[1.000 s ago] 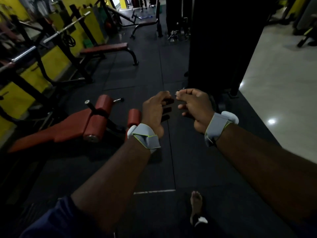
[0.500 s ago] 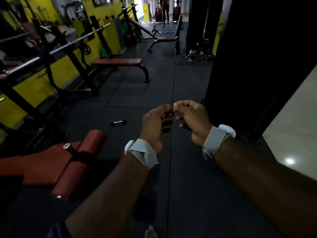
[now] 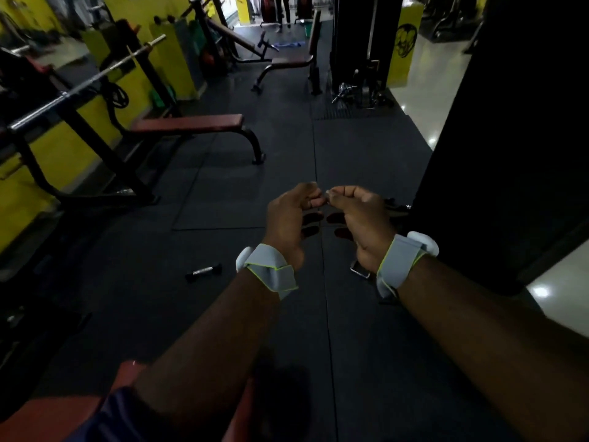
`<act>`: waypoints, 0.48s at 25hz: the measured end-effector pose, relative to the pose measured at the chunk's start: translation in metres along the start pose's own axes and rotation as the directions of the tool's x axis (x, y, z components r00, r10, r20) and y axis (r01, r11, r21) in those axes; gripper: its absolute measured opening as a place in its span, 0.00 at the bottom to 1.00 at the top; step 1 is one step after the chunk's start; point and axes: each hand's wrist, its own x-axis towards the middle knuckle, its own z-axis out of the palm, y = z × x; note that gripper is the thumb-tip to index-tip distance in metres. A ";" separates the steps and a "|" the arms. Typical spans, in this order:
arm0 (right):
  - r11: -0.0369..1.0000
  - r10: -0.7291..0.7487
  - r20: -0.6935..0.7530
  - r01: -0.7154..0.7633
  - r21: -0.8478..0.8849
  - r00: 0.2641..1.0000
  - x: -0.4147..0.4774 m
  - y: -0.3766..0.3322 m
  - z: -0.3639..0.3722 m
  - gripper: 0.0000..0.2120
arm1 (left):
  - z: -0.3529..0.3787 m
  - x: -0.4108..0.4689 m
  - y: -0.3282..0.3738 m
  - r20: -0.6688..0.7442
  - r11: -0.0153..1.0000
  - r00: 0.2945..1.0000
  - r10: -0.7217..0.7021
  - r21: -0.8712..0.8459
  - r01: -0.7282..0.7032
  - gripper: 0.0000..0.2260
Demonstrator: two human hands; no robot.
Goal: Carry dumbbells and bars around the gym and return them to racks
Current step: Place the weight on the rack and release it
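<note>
Small dumbbell [image 3: 204, 271] now nearer on floor, beside left hand [image 3: 288, 223]; right hand [image 3: 361, 224] alongside, fingers curled together, grip contents indiscernible.

flat bench [image 3: 188, 125]: ahead of you, red pad, left of centre
floor mats [image 3: 366, 173]: dark rubber
wall [image 3: 60, 154]: yellow, your left
pillar [image 3: 404, 43]: yellow, far right

wristbands [image 3: 272, 272]: grey (lime-edged), white pods | sleeve [image 3: 111, 416]: dark blue

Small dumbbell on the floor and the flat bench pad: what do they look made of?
Small dumbbell: bright handle looks like chromed metal; dark matte ends, possibly rubber or painted iron. Flat bench pad: reddish-brown, smooth with a slight sheen, likely vinyl upholstery on a black tubular metal frame.
</note>
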 end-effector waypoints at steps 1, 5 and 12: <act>1.000 0.006 -0.009 -0.006 0.004 1.000 0.027 -0.002 0.007 0.04 | 0.003 0.028 0.007 0.013 1.000 1.000 -0.005 0.002 0.005 0.08; 1.000 -0.018 -0.006 0.018 0.011 1.000 0.163 -0.013 0.037 0.05 | 0.007 0.159 0.033 0.001 0.999 1.000 -0.001 0.034 0.001 0.09; 0.999 0.031 0.067 -0.032 0.013 0.997 0.391 -0.027 0.102 0.05 | 0.018 0.375 0.083 -0.076 0.999 0.997 -0.032 0.028 0.034 0.10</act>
